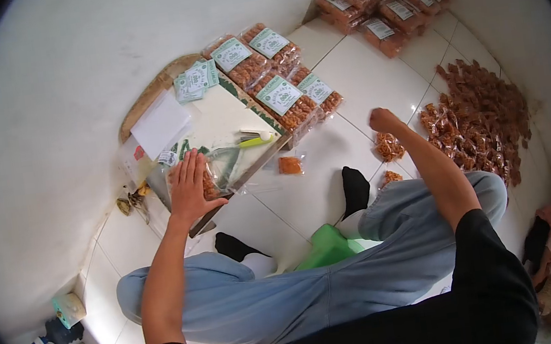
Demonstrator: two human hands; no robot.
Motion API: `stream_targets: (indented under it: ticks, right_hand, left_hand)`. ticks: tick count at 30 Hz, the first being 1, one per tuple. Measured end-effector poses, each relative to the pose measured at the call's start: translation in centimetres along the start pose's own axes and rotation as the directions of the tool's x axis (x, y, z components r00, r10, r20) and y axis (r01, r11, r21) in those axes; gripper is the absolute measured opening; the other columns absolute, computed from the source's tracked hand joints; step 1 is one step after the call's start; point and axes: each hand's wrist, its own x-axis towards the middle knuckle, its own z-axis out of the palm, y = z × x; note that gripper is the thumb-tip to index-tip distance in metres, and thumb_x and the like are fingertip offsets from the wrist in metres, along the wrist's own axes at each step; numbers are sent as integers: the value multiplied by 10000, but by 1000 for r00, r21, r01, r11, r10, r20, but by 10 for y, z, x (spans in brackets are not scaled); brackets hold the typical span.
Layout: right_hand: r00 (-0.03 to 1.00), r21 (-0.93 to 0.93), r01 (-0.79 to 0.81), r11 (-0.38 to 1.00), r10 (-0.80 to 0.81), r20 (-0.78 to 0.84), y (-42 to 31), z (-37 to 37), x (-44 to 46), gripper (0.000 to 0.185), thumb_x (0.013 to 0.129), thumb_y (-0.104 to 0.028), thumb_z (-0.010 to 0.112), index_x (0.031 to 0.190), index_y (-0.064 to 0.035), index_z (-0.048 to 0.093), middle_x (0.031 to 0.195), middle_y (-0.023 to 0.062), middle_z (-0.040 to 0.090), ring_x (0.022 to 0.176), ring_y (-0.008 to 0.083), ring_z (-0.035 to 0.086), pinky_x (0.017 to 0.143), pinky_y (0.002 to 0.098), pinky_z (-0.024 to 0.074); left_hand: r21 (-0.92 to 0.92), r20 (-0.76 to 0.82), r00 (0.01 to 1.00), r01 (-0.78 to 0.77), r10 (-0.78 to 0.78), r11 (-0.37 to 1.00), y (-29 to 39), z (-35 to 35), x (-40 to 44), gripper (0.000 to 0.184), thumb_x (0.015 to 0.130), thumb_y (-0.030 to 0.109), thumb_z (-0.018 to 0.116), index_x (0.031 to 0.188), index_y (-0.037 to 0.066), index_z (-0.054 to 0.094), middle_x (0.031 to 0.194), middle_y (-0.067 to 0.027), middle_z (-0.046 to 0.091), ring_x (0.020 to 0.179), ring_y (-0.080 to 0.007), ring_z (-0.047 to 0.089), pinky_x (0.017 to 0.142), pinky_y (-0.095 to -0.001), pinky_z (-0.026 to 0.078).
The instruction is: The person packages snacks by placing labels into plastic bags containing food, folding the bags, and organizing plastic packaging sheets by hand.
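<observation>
Left hand (188,191) spreads flat over clear bag (210,184) of orange-brown pieces on low table's (219,118) near end, bag partly hidden | right hand (385,120) curls right of table; whether it pinches anything, cannot tell | labelled packs (280,96) line table's far right side, green-and-white labels, print too small to read

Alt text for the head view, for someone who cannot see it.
Left hand lies flat on a clear bag on a low table; right hand, closed, hovers over the tiled floor, near small packets. Labelled bags line the table's edge.
</observation>
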Motion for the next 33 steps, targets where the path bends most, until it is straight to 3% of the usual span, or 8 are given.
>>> stream_targets:
  ticks: [2,4,8,14,22,25,28,33]
  right_hand:
    - [962,-60,-218,974,203,-183,28,5,-47,719,759,-566,673,1244,-56,528,1205,196,595,1067,344,617,858,476,522]
    - [893,-62,-446,893,449,36,31,14,-74,1286,604,-675,759,1531,-211,-3,1470,312,264,1245,472,462,975,499,459]
    - [932,-198,-324,925,348,100,16,39,-96,1326,564,-694,774,1531,-243,-15,1484,297,227,1262,501,421,963,519,460]
    - [928,107,-322,941,336,-158,-12,68,-78,789,678,-351,729,1361,-238,350,1269,216,409,1129,472,490,901,522,499]
    - [934,271,-86,959,172,-313,-6,85,-60,648,717,-263,701,1289,-104,442,1211,243,530,1052,422,586,897,476,506]
    - [963,275,-169,947,218,-157,-3,63,-65,538,775,-331,646,1248,-118,503,1060,181,639,991,354,641,839,508,530]
    - [878,815,-401,419,429,212,-6,42,-77,346,837,-396,620,1054,-127,611,918,40,643,893,245,634,813,530,531]
    - [844,824,-493,279,381,376,3,23,-74,319,863,-412,611,1005,-127,591,882,7,603,968,162,591,976,576,389]
  left_hand:
    - [-8,13,1000,-21,21,1000,-3,4,4,1213,603,678,730,1482,14,221,1542,-154,225,1443,-284,178,1179,-422,140]
    - [-16,56,998,-17,18,1000,-7,11,5,1209,605,672,732,1484,21,219,1541,-153,227,1441,-284,182,1179,-424,142]
    - [9,109,994,7,-8,1000,-11,12,16,1215,591,675,739,1495,58,211,1536,-153,234,1431,-286,200,1176,-438,145]
    - [107,243,969,15,-40,994,-9,-7,25,1309,501,722,754,1511,112,188,1540,-157,224,1427,-314,211,1159,-515,138]
    - [51,583,780,244,-227,969,1,-94,50,1306,508,672,800,1497,63,201,1519,-175,296,1408,-317,285,1136,-571,186]
    - [-115,505,832,328,-229,938,2,-126,42,1281,506,641,818,1481,38,246,1502,-180,327,1387,-311,327,1136,-511,246]
    - [-321,466,851,418,-243,850,1,-138,32,1238,519,605,831,1462,18,285,1473,-192,369,1347,-331,383,1118,-431,315]
    - [-285,429,859,422,-279,861,2,-147,23,1190,541,554,847,1455,21,303,1449,-201,398,1316,-342,421,1098,-390,353]
